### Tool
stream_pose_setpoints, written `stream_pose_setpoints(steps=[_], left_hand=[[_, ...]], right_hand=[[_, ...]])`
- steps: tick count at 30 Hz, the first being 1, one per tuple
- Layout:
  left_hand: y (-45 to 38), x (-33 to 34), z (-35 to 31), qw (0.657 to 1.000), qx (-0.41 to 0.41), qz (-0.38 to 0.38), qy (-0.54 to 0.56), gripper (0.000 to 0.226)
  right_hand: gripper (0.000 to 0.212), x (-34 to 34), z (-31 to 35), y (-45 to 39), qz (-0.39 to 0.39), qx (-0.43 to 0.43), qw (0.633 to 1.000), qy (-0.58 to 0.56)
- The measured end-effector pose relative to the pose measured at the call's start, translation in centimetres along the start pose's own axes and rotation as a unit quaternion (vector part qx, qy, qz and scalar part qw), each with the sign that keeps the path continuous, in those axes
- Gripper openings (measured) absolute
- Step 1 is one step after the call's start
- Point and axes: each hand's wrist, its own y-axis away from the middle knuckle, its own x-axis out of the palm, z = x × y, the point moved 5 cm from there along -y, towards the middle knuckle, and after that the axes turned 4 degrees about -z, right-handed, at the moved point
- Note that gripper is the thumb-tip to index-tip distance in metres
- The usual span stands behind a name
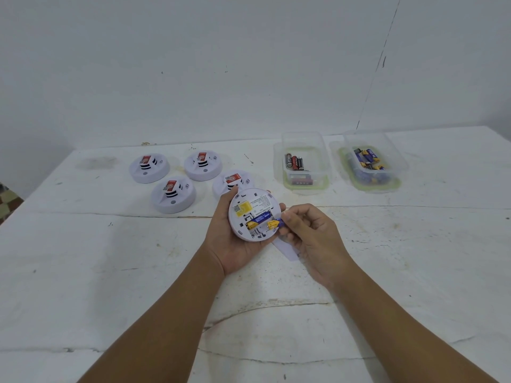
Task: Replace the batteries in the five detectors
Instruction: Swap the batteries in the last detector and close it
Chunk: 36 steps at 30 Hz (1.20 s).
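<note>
Two right fingers (287,217) pinching battery (275,223) at detector (253,214).

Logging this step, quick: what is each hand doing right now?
Left hand: grips the detector, back side up.
Right hand: pinches a blue battery at the detector's open compartment.

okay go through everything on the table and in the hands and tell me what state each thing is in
Held detector: face down, compartment open, one battery seated.
Second battery: half in, pinched by right hand.
Left hand: grips the detector.
Four detectors: face up on table.
Two tubs: open, hold batteries.
</note>
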Motion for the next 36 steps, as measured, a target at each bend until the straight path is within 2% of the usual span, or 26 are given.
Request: stream_pose_setpoints(steps=[10,15,25,28,31,33,36], left_hand=[[0.1,0.1,0.1,1.000,0.001,0.011,0.002,0.063],[0.0,0.1,0.0,1.000,-0.002,0.007,0.010,0.063],[-0.1,-0.1,0.1,1.000,-0.014,0.005,0.020,0.063],[-0.1,0.0,0.0,1.000,-0.008,0.007,0.015,0.064],[-0.2,0.1,0.0,1.000,-0.002,-0.001,0.024,0.064],[-0.4,0.0,0.1,0.999,-0.006,0.001,0.034,0.060],[-0.1,0.1,0.1,0.999,-0.011,0.012,0.039,0.058]], right_hand=[[0.027,-0.1,-0.1,-0.2,-0.005,-0.003,1.000,0.012],[0.021,0.0,-0.1,0.0,-0.002,-0.006,1.000,0.003],[0.029,0.0,0.0,0.1,-0.003,-0.017,1.000,0.010],[0.030,0.2,0.2,0.3,-0.022,-0.014,1.000,-0.010],[0.044,0.4,0.5,0.5,-0.066,-0.012,0.997,-0.046],[0.048,0.5,1.1,0.6,-0.086,-0.024,0.996,-0.024],[0.045,1.1,2.7,0.6,-0.091,-0.083,0.988,0.090]])
